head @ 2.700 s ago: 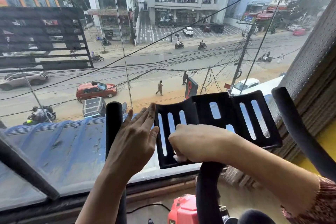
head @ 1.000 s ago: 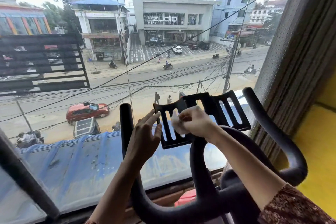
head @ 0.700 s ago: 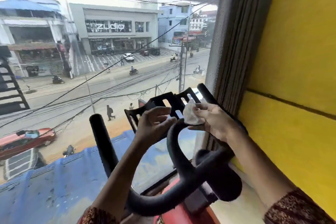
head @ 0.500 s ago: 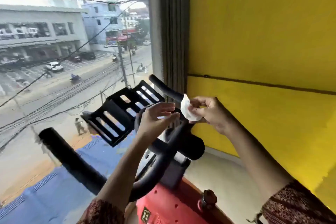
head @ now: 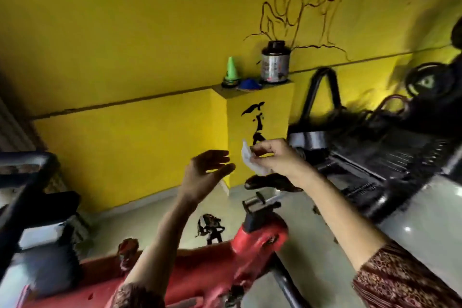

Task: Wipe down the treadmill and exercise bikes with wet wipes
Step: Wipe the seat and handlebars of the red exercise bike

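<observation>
A crumpled white wet wipe (head: 250,160) is pinched in the fingertips of my right hand (head: 275,160), held in the air in front of a yellow wall. Just left of it my left hand (head: 205,172) hovers with straight, relaxed fingers and holds nothing. Below both arms runs the red frame of an exercise bike (head: 215,267), its black saddle (head: 270,181) partly hidden behind my right wrist. Black bike handlebars (head: 27,177) show blurred at the left edge. A black treadmill (head: 375,157) stands at the right.
On a yellow ledge (head: 252,91) stand a green cone (head: 232,70), a blue dish (head: 248,84) and a dark-lidded jar (head: 275,64). The floor (head: 425,220) is pale and glossy. A bundle of keys (head: 210,226) lies on the floor beyond the bike frame.
The view has swung right, from the window and the bike's black tablet holder to the yellow wall and treadmill. Both hands left the holder and now hang in the air; the right still holds the wipe.
</observation>
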### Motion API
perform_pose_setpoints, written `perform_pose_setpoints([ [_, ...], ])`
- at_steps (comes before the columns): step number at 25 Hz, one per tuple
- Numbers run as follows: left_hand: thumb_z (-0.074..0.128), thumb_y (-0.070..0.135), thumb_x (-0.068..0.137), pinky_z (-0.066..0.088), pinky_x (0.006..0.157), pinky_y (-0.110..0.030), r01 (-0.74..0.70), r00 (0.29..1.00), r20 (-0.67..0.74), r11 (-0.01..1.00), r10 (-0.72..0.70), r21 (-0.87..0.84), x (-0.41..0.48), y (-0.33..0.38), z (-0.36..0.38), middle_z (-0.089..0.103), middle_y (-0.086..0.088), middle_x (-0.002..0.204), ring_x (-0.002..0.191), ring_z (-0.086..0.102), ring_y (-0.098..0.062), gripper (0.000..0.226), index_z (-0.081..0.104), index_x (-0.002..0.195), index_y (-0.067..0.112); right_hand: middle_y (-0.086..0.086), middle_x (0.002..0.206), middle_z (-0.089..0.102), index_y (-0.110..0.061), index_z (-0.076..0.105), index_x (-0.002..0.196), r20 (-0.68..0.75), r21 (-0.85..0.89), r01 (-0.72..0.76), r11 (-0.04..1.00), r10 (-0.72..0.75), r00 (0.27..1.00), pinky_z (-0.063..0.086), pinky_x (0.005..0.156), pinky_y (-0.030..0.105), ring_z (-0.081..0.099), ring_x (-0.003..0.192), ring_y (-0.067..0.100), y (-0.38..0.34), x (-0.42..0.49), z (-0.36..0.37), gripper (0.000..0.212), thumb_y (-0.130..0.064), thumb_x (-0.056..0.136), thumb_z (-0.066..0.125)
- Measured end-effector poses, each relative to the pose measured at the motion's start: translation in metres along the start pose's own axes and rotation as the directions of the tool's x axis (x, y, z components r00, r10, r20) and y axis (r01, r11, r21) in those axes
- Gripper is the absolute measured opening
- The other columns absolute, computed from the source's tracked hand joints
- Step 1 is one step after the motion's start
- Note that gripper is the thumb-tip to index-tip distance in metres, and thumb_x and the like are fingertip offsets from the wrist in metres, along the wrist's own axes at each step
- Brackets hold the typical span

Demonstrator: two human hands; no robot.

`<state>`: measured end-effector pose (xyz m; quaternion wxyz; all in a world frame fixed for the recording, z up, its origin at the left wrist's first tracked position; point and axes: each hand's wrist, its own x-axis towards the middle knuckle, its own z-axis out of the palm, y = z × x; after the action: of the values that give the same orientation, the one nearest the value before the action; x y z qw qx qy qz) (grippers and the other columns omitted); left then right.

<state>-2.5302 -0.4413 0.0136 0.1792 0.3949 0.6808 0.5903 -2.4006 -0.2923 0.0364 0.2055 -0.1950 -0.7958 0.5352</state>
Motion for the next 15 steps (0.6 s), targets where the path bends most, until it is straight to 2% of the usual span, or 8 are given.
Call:
perform_pose_setpoints([
  [2,0.075,0.006,0.08,0.051,0.071,-0.015,0.007,0.995,0.099,1.0,-0.005,-0.023,0.002,0.013,0.066,0.072,-0.001,0.097,0.087,0.067,-0.01,0.023,0.069,0.099,0.017,0.007,0.075,0.054,0.011,0.063,0.092,-0.097,-0.009,-0.043,0.999,0.042,0.994,0.038,0.055,0.02,0.049,0.069,0.013,0.026,-0.035,-0.058,0.009,0.003,0.088,0.062],
  [4,0.072,0.001,0.081,0.05,0.065,-0.012,0.006,0.987,0.162,0.998,0.004,-0.059,0.001,0.026,0.119,0.071,-0.004,0.094,0.079,0.066,-0.003,0.023,0.068,0.103,0.008,0.008,0.078,0.051,0.015,0.062,0.093,-0.184,-0.015,-0.068,0.998,0.064,0.981,0.035,0.059,0.025,0.046,0.073,0.016,0.046,-0.064,-0.107,0.011,0.005,0.087,0.061],
  [6,0.07,-0.002,0.081,0.05,0.064,-0.016,0.008,0.976,0.218,0.994,0.016,-0.109,-0.001,0.039,0.178,0.071,0.0,0.087,0.073,0.065,0.001,0.019,0.067,0.097,0.009,0.006,0.08,0.056,-0.001,0.067,0.094,-0.248,-0.007,-0.078,0.997,0.074,0.966,0.037,0.06,0.023,0.051,0.074,0.01,0.063,-0.101,-0.159,0.011,0.005,0.086,0.062],
  [8,0.072,0.001,0.082,0.05,0.067,-0.024,0.01,0.966,0.257,0.99,0.026,-0.137,-0.007,0.05,0.236,0.072,-0.001,0.091,0.079,0.067,-0.008,0.019,0.067,0.095,0.014,0.002,0.076,0.06,-0.01,0.066,0.095,-0.278,0.003,-0.091,0.996,0.088,0.957,0.038,0.058,0.017,0.053,0.065,0.002,0.075,-0.137,-0.21,0.018,0.005,0.087,0.062],
  [10,0.075,0.007,0.08,0.049,0.07,-0.022,0.019,0.955,0.297,0.989,0.025,-0.145,-0.014,0.06,0.289,0.072,-0.008,0.1,0.088,0.066,-0.014,0.022,0.067,0.1,0.012,-0.004,0.068,0.059,-0.008,0.065,0.096,-0.312,0.011,-0.113,0.994,0.111,0.944,0.036,0.054,0.015,0.05,0.054,-0.003,0.09,-0.169,-0.256,0.017,0.006,0.088,0.06],
  [13,0.076,0.007,0.079,0.05,0.074,-0.015,0.02,0.939,0.341,0.987,0.035,-0.157,-0.021,0.074,0.346,0.07,-0.007,0.098,0.09,0.065,-0.013,0.024,0.066,0.101,0.011,-0.013,0.053,0.058,-0.005,0.064,0.097,-0.352,0.02,-0.154,0.988,0.151,0.924,0.035,0.051,0.013,0.048,0.046,-0.004,0.11,-0.199,-0.301,0.014,0.006,0.089,0.06],
  [15,0.072,0.003,0.082,0.05,0.077,-0.015,0.018,0.932,0.359,0.986,0.043,-0.165,-0.02,0.084,0.377,0.07,-0.004,0.098,0.091,0.065,-0.012,0.021,0.066,0.099,0.012,-0.013,0.057,0.06,-0.002,0.066,0.102,-0.366,0.015,-0.161,0.987,0.155,0.918,0.038,0.053,0.012,0.05,0.05,-0.004,0.119,-0.211,-0.324,0.017,0.005,0.088,0.061],
])
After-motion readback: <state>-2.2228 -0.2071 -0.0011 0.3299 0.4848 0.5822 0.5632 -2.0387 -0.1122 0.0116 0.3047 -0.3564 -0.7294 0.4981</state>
